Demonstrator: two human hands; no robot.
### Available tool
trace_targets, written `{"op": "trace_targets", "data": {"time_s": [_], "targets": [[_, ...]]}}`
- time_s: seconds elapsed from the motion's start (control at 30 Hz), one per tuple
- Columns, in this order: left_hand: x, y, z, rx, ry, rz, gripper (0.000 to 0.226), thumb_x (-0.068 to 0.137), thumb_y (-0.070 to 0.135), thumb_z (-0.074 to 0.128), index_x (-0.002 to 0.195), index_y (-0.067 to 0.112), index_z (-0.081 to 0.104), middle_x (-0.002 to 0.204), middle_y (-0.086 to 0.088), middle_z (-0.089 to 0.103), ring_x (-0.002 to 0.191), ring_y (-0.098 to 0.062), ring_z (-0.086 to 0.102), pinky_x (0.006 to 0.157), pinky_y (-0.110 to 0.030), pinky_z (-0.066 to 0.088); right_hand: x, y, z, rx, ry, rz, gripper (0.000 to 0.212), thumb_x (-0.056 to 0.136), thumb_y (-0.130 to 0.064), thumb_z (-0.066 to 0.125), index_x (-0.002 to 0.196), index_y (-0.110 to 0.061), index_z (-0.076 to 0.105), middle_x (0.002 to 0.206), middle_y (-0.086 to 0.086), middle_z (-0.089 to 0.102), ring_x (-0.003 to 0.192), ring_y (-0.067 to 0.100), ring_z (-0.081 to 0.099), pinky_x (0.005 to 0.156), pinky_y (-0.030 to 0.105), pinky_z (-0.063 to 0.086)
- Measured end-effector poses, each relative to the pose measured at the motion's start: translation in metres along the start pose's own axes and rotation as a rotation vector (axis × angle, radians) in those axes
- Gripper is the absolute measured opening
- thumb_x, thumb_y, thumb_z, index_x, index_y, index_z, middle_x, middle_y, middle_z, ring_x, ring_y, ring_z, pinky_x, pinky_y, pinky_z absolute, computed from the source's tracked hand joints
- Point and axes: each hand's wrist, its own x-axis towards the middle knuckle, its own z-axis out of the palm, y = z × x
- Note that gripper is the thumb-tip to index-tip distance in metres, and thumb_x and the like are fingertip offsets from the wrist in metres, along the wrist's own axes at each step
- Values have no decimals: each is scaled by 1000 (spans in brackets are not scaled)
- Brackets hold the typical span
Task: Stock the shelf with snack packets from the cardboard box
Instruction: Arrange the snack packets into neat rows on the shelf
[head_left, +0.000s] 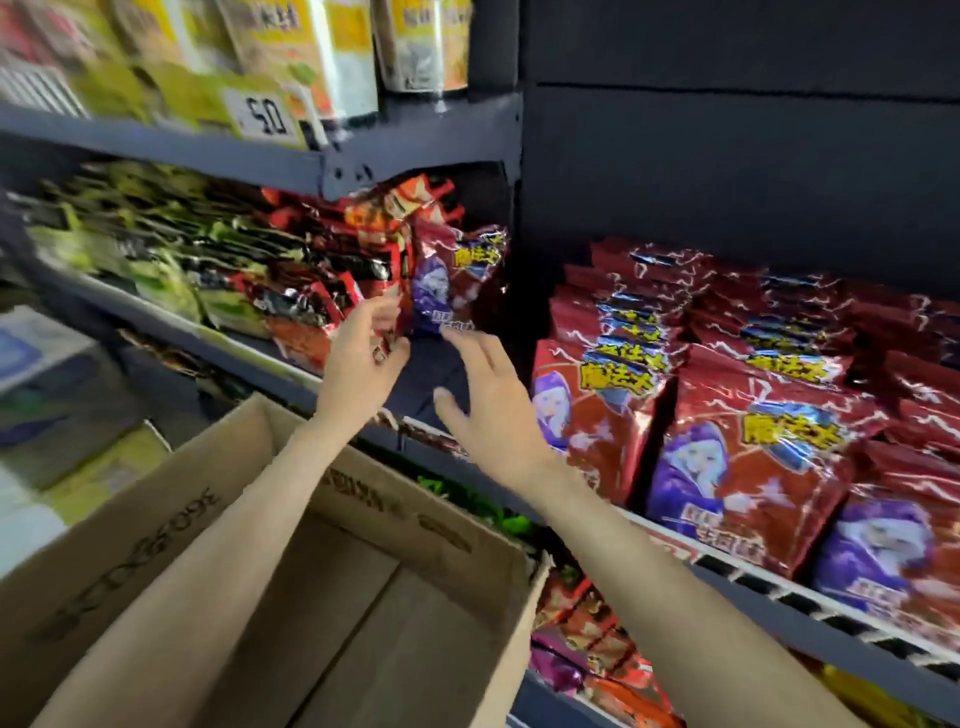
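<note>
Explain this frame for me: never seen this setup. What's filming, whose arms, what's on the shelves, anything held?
There is no machine here. One wide-angle camera sits on a person's head and looks forward and down, so the two bare arms are the wearer's own.

The left hand is at the edge of the red and black packets on the middle shelf; motion blur hides whether it grips one. The right hand is open, fingers spread, just below a red packet with a purple wizard standing at the end of that row.

To the right, a rack is full of the same wizard packets. Below the arms is an open cardboard box; what shows of its inside looks empty.
</note>
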Motion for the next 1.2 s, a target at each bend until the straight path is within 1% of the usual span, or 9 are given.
{"op": "trace_targets", "data": {"time_s": [0.17, 0.37, 0.5, 0.57, 0.77, 0.83, 0.9, 1.07, 1.2], "targets": [[47, -42, 14, -26, -178, -70, 60, 91, 11, 58, 144, 19, 31, 143, -5, 43, 129, -16, 43, 107, -34, 38, 81, 33, 61, 37, 83, 252, 73, 86, -8, 58, 149, -10, 21, 147, 17, 24, 134, 37, 27, 109, 44, 31], [77, -60, 35, -108, -193, -100, 60, 94, 8, 53, 147, 16, 26, 148, -7, 35, 133, -18, 39, 110, -37, 35, 141, 80, 84, 28, 212, 481, 96, 81, -5, 63, 152, -14, -1, 151, 24, 19, 127, 41, 40, 105, 49, 37], [84, -64, 44, -87, -204, -86, 64, 94, 9, 52, 149, 14, 19, 151, -8, 32, 135, -18, 36, 110, -28, 31, 147, 90, 91, 148, 287, 504, 97, 79, 1, 60, 152, -14, -3, 125, 15, 50, 107, 30, 57, 90, 41, 49], [84, -63, 47, -57, -181, -67, 67, 94, 10, 53, 150, 12, 17, 151, -10, 32, 137, -20, 34, 108, -20, 27, 145, 87, 91, 140, 345, 519, 98, 80, -4, 65, 152, -13, -1, 131, 15, 49, 114, 30, 53, 94, 42, 46], [65, -54, 46, -65, 41, -38, 63, 92, 12, 57, 146, 6, 25, 142, -15, 42, 129, -24, 43, 104, -29, 38, 112, 52, 79, 87, 255, 518, 98, 86, -11, 64, 151, -12, -9, 137, 19, 33, 125, 35, 38, 100, 38, 36], [52, -45, 45, -128, 74, -53, 66, 91, 9, 58, 147, 6, 22, 143, -14, 39, 126, -14, 41, 98, -16, 37, 92, 32, 71, 95, 248, 456, 97, 87, -11, 62, 151, -13, -10, 138, 17, 30, 124, 34, 39, 98, 40, 40], [38, -34, 42, -300, 52, -113, 71, 91, 7, 58, 149, 11, 18, 146, -9, 33, 129, -6, 37, 105, -22, 38, 68, 12, 60, 82, 254, 403, 97, 87, -8, 62, 151, -16, -11, 140, 14, 31, 124, 31, 41, 99, 42, 43], [-11, -8, 24, -628, 51, -83, 70, 90, 33, 59, 147, 34, 19, 152, -7, 28, 139, -23, 33, 106, -53, 38, -6, -24, 29, 46, 289, 248, 90, 89, -14, 64, 151, -25, -1, 145, -4, 30, 131, 1, 27, 107, 12, 27], [-42, 44, 26, -645, -56, -10, 69, 89, 28, 58, 144, 31, 18, 151, -3, 30, 138, -13, 33, 108, -38, 38, -54, -12, -8, -23, 395, 224, 84, 86, -21, 69, 150, -27, 14, 138, -11, 26, 130, 1, 26, 102, 1, 22]]}}
